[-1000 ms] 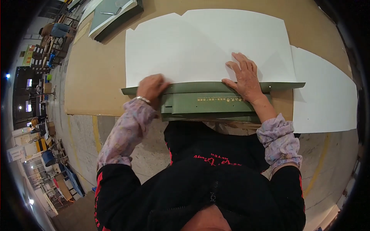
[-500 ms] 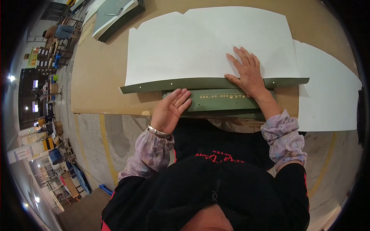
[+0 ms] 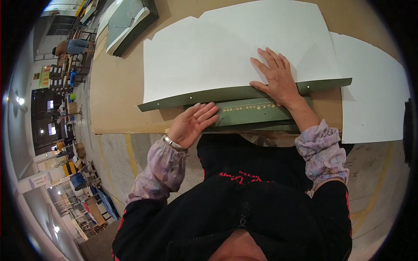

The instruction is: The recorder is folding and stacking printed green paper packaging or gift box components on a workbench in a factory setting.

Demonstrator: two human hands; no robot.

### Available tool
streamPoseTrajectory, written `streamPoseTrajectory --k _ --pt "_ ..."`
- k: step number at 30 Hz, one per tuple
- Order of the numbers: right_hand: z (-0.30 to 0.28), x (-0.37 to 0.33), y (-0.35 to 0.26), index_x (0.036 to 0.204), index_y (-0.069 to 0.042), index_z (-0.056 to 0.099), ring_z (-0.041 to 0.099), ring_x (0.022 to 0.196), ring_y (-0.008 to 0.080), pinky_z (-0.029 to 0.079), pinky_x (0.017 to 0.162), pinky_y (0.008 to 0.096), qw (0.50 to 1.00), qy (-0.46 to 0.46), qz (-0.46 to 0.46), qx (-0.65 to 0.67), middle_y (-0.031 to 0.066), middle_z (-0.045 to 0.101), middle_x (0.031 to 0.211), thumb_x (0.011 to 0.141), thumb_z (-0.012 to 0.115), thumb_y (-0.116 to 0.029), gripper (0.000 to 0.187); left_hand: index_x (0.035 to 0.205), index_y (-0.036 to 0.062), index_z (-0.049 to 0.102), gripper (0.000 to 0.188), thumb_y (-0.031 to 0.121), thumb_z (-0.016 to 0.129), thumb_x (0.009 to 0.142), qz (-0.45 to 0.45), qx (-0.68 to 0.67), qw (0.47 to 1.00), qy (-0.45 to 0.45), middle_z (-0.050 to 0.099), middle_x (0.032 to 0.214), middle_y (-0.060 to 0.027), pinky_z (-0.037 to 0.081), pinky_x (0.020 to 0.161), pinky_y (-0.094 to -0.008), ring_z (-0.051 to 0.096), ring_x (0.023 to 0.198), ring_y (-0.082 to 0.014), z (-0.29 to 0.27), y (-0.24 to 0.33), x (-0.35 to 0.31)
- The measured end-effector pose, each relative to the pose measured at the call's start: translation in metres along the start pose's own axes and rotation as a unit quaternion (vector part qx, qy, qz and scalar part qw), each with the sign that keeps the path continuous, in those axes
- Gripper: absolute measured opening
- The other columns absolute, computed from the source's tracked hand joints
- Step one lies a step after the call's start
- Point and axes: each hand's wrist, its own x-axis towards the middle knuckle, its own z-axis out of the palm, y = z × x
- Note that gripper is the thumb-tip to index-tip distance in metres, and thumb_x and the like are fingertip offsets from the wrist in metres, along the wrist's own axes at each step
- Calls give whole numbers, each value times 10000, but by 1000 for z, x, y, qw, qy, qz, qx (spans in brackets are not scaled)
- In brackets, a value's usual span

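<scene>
A large white sheet of card (image 3: pixel 217 52) lies over the table, its near edge folded up as a dark green strip (image 3: pixel 244 93) with small punched holes. My right hand (image 3: pixel 278 80) lies on the sheet with its fingers spread, the heel of the palm over the strip. Just below the strip, my left hand (image 3: pixel 189 126) is turned palm up, fingers stretched out, its fingertips by the strip's near edge. Beneath the strip shows a green piece of card (image 3: pixel 257 114) with gold printing, partly covered by the sheet and my right wrist.
A second white sheet (image 3: pixel 370 95) lies at the right and hangs past the table's near edge. At the far left is a stack of green-covered sheets (image 3: pixel 126 19). Brown cardboard (image 3: pixel 115 95) covers the table. A person (image 3: pixel 72 47) bends over in the background left.
The view has tilted slightly. My left hand has shifted a little down and left; my right hand stays on the sheet, and the strip looks much the same.
</scene>
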Motion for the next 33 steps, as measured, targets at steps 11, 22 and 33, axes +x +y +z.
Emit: streamPoseTrajectory --k 11,22,33 --pt "7 -6 -3 1346 -133 507 275 1389 274 174 1150 468 1000 3 -2 12 98 376 1462 834 629 -459 619 1027 -26 620 229 116 684 859 283 315 897 131 660 961 -97 523 731 -325 633 842 -200 20 -23 48" --pt "-10 4 -6 1352 -74 482 278 1388 290 198 1151 476 1000 17 -13 -14 116 376 1457 797 671 -395 669 1144 -75 545 448 101 665 749 409 696 563 176 484 1251 -277 308 1041 -496 404 1213 -422 4 -36 81" --pt "-3 -57 -56 1262 30 441 544 1136 263 439 987 395 575 139 361 721 135 534 1251 948 558 -184 398 1466 -62 133 772 265 518 882 270 879 373 -124 94 1541 -274 118 1157 -521 43 1448 -404 52 -13 79"
